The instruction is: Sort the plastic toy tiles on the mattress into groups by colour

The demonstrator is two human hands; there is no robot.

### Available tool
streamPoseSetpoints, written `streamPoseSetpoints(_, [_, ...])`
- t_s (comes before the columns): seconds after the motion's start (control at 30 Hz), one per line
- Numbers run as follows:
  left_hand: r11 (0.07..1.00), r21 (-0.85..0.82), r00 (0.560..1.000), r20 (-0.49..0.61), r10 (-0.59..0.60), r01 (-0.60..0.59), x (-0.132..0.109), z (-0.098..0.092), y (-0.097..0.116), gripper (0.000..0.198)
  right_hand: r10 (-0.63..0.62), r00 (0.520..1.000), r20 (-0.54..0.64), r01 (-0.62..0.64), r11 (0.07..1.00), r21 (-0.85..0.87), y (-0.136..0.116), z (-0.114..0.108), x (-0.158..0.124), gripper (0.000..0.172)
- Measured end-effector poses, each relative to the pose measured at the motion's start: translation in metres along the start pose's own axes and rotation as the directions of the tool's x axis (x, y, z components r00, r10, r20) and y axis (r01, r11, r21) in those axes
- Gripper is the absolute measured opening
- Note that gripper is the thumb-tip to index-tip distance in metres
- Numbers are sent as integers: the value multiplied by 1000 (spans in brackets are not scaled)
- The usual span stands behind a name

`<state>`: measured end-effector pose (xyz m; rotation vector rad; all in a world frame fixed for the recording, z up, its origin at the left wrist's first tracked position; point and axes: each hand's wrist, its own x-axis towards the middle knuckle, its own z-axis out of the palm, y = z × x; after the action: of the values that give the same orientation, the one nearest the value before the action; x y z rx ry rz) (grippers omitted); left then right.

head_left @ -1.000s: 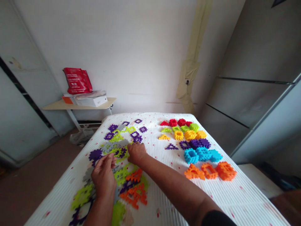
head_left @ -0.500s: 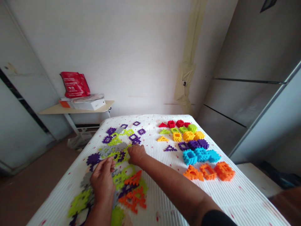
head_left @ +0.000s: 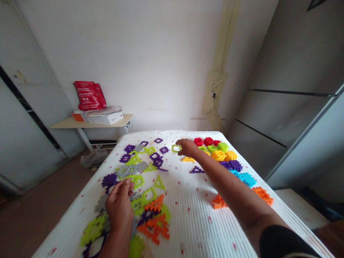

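Observation:
Pinched in my right hand (head_left: 187, 147) is a lime-green square frame block (head_left: 176, 148), held at its right side near the sorted blocks. My left hand (head_left: 120, 199) rests over the loose pile with its fingertips together. Whatever those fingers hold, if anything, is hidden. Around it lie flat toothed blocks: a dark purple one (head_left: 109, 180), grey ones (head_left: 134, 168), lime-green ones (head_left: 92, 229) and orange triangles (head_left: 156, 227). Beyond my left hand lie several purple squares (head_left: 163, 150).
Colour-sorted groups stand at right: red (head_left: 208, 141), yellow (head_left: 218, 155), purple (head_left: 235, 165), blue (head_left: 247, 179), orange (head_left: 263, 195). My right forearm crosses over part of them. A side table (head_left: 64, 123) holds a red bag (head_left: 88, 95) and a white box (head_left: 107, 117).
My right hand has moved from the pile toward the right and back, carrying the lime-green frame block. My left hand has stayed nearly in place. The view has shifted slightly.

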<state>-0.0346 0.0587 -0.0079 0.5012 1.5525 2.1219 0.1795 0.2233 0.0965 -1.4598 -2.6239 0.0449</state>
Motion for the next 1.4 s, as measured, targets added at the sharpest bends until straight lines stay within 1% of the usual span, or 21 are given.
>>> streamPoseSetpoints(0.07, [1000, 7, 1000, -1, -8, 8, -1, 0, 0, 32, 61, 998, -26, -62, 998, -22, 37, -11, -1, 50])
streamPoseSetpoints(0.17, [1000, 2, 1000, 4, -20, 20, -2, 1, 0, 32, 133, 991, -27, -134, 990, -51, 82, -16, -2, 48])
streamPoseSetpoints(0.23, [1000, -8, 1000, 8, -27, 27, -2, 1, 0, 31, 173, 985, -14, -174, 982, -74, 103, -13, -3, 46])
streamPoseSetpoints(0.3, [999, -10, 1000, 3, -31, 31, -2, 0, 0, 30, 198, 980, 4, -197, 976, -97, 118, -9, -4, 47])
streamPoseSetpoints(0.37, [1000, -2, 1000, -1, -29, 29, -1, 0, -1, 29, 211, 977, 25, -207, 971, -116, 127, -5, -5, 47])
streamPoseSetpoints(0.53, [1000, 7, 1000, 2, -22, 22, 0, -1, -3, 28, 229, 970, 81, -215, 964, -157, 139, -1, -8, 31])
streamPoseSetpoints(0.63, [1000, 17, 1000, -1, -26, 26, 2, -2, -6, 29, 236, 967, 94, -217, 960, -178, 144, 0, -10, 30])
streamPoseSetpoints(0.77, [999, -11, 1000, 3, -31, 31, 3, -2, -9, 28, 230, 968, 103, -206, 957, -204, 146, 3, -11, 32])
streamPoseSetpoints(0.93, [999, -9, 999, -8, -33, 33, 3, -1, -8, 28, 255, 962, 95, -225, 943, -246, 140, 0, -13, 28])
streamPoseSetpoints(1.03, [1000, 5, 1000, 2, -17, 17, 1, 0, -5, 28, 257, 964, 70, -231, 937, -263, 131, -10, -15, 25])
streamPoseSetpoints(1.13, [998, 55, 999, 31, 18, -19, -5, 1, 0, 29, 216, 975, 49, -196, 945, -263, 116, -25, -20, 29])
streamPoseSetpoints(1.2, [993, 105, 997, 65, 37, -44, -10, 2, 3, 32, 160, 986, 49, -143, 958, -250, 98, -34, -29, 31])
streamPoseSetpoints(1.27, [987, 148, 994, 98, 47, -61, -13, 3, 5, 34, 83, 995, 61, -67, 972, -226, 71, -39, -47, 31])
streamPoseSetpoints(1.33, [981, 170, 992, 108, 72, -89, -12, 2, 8, 34, -19, 997, 76, 34, 981, -193, 36, -37, -73, 31])
streamPoseSetpoints(1.37, [978, 173, 991, 96, 98, -113, -10, 0, 10, 35, -98, 992, 74, 110, 979, -174, 17, -32, -88, 29])
streamPoseSetpoints(1.4, [972, 184, 988, 80, 131, -144, -7, -2, 13, 35, -147, 985, 92, 160, 974, -158, -3, -25, -104, 26])
